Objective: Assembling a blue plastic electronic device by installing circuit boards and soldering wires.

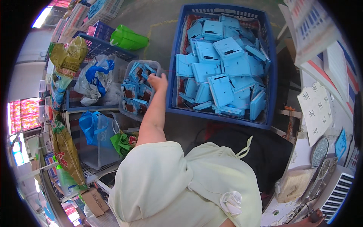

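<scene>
My left hand [158, 81] reaches over the near right rim of a clear plastic bin [121, 108]. Its thumb stands apart from the fingers, which extend toward blue and brown pieces [130, 90] inside; no held piece shows. At the lower right edge, my right hand [317, 218] is closed around a dark, rounded thing [314, 216], mostly hidden by the fingers. Right of the bin stands a large blue crate [223, 116], heaped with flat light-blue plastic casings [221, 90] lying at many angles.
A blue crate holding clear plastic bags [85, 87] stands left of the bin, with a green bag [128, 38] behind. Below are a clear box [90, 149] and blue bag [92, 126]. At right, a worn bench [297, 185] bears round metal parts [320, 152].
</scene>
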Action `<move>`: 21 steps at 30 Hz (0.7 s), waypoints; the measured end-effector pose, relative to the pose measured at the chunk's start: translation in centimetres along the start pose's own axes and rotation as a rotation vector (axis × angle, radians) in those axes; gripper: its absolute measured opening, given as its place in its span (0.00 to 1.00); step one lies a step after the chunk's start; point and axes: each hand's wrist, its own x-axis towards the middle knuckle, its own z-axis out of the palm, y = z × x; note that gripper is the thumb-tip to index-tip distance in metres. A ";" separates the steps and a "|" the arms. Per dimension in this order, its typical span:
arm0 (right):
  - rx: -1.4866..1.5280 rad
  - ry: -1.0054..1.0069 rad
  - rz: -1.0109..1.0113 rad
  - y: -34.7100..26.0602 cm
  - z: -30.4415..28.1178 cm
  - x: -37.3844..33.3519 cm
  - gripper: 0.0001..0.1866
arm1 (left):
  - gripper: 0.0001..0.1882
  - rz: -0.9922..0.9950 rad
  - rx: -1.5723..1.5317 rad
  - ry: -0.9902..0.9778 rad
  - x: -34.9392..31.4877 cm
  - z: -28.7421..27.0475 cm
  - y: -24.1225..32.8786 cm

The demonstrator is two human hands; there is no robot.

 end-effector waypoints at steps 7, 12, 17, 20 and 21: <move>-0.515 0.031 -0.238 -0.7 -7.8 2.8 0.19 | 0.40 -0.463 0.312 -0.154 7.0 -2.6 -13.6; -0.572 0.111 -0.125 -3.5 -10.6 4.1 0.17 | 0.42 -0.461 0.377 -0.378 11.3 0.2 -15.6; -0.521 0.145 0.029 -4.5 -12.1 4.6 0.16 | 0.45 -0.369 0.371 -0.403 14.8 4.3 -18.7; -0.545 0.029 0.092 -11.1 -14.7 7.3 0.17 | 0.40 -0.465 0.316 -0.531 13.9 7.9 -19.2; -0.530 0.026 0.119 -10.1 -14.9 6.8 0.16 | 0.38 -0.502 0.342 -0.510 14.7 7.2 -18.3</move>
